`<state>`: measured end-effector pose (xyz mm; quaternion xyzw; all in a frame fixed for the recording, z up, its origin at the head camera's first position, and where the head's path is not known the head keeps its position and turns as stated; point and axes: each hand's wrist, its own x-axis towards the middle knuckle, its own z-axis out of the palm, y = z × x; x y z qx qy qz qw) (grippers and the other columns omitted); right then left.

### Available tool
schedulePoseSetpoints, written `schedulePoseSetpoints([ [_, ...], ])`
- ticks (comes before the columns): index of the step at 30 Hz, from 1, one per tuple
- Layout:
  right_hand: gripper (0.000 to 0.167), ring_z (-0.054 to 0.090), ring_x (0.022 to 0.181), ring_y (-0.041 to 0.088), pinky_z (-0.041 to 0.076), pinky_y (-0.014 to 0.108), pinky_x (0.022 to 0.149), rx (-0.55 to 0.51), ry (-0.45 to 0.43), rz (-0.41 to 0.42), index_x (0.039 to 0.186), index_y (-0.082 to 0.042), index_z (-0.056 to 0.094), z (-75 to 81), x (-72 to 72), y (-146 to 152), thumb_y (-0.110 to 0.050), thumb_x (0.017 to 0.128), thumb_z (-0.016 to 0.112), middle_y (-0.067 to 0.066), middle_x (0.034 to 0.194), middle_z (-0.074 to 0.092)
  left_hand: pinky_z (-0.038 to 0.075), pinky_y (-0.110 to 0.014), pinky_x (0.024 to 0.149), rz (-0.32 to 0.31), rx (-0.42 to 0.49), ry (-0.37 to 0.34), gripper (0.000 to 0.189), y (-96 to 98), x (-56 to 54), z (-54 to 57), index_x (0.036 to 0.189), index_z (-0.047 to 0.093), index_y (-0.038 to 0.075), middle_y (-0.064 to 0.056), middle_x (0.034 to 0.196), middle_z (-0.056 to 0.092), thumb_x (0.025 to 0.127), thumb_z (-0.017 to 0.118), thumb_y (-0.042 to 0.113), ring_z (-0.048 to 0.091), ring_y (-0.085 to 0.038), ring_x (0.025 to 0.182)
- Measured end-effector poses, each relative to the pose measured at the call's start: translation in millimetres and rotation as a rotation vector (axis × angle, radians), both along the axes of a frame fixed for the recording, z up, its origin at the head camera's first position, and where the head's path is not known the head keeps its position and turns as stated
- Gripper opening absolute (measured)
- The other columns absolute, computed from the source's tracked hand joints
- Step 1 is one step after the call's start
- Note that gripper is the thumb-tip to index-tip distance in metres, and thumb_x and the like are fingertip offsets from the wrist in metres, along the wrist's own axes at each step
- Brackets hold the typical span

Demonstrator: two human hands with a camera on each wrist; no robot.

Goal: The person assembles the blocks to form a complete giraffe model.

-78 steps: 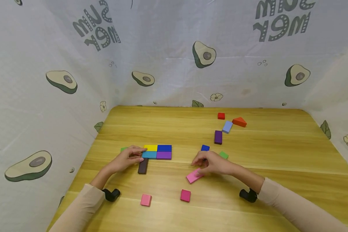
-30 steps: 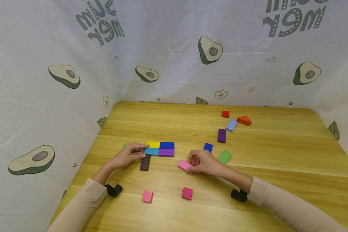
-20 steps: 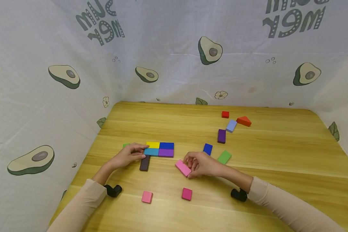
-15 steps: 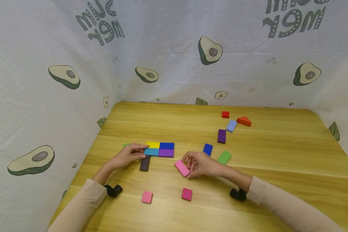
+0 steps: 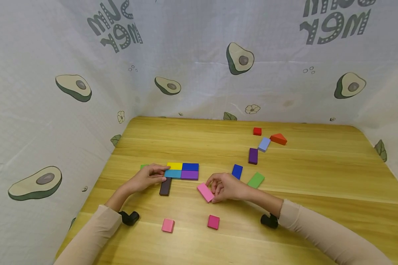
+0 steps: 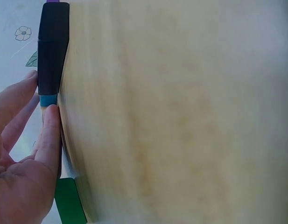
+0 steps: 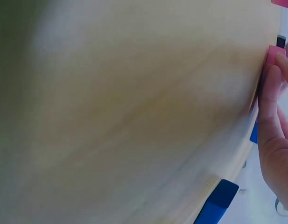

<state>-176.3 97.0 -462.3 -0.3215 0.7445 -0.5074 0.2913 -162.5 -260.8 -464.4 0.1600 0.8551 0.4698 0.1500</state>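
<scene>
Swung pink block (image 5: 205, 192) around and farther left since earlier, pinching it with right hand (image 5: 228, 187); touching teal block (image 5: 174, 174) with left hand (image 5: 148, 177), fingers relaxed.

L sleeve (image 5: 92, 233) & R sleeve (image 5: 330, 231) plain beige; blk stubby cam (image 5: 131, 218) at ea. wrist

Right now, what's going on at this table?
At a wooden table, a person's right grip pinches a pink block, angled near a rectangle of four blocks: yellow, blue, light blue and purple. The left grip rests at that rectangle's left end, with a dark block on the near side. A green block lies loose beyond the right grip.
</scene>
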Motion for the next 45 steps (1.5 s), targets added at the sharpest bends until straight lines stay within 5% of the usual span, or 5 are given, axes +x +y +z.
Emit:
schedulePoseSetpoints([
  [9,0.042,0.062,0.064,0.013,0.051,0.020,0.057,0.007,0.008,-0.035,0.109,0.007,0.058,-2.3,7.8,-13.0,0.005,0.076,0.083,0.008,0.078,0.061,0.051,-0.033,0.095,-0.010,-0.003,0.026,0.046,-0.5,0.8,-0.6,0.140,0.056,0.000,-0.022,0.137,0.053,0.098,0.066,0.013,0.056,-0.031,0.117],
  [16,0.042,0.067,0.059,0.024,0.059,0.036,0.056,-0.020,-0.071,-0.081,0.108,0.009,0.052,-0.2,14.3,-23.5,0.010,0.077,0.080,0.008,0.072,0.061,0.050,-0.034,0.096,0.010,0.005,-0.003,0.045,0.1,0.6,0.6,0.141,0.057,0.002,-0.020,0.138,0.052,0.098,0.066,0.012,0.056,-0.032,0.119],
  [29,0.061,0.068,0.060,0.024,0.060,0.037,0.058,-0.022,-0.133,-0.124,0.124,0.010,0.041,-1.6,15.3,-33.1,0.012,0.077,0.079,0.009,0.072,0.061,0.050,-0.035,0.095,0.013,-0.012,-0.016,0.046,0.9,0.4,2.0,0.141,0.056,0.003,-0.019,0.137,0.053,0.098,0.066,0.015,0.055,-0.031,0.118],
  [45,0.060,0.067,0.060,0.024,0.060,0.035,0.061,-0.030,-0.166,-0.154,0.124,0.010,0.041,-2.0,13.2,-39.0,0.011,0.077,0.079,0.011,0.073,0.063,0.051,-0.032,0.094,-0.006,-0.021,0.016,0.046,-0.3,-0.2,-0.1,0.141,0.056,0.001,-0.021,0.136,0.053,0.098,0.065,0.015,0.056,-0.032,0.118],
])
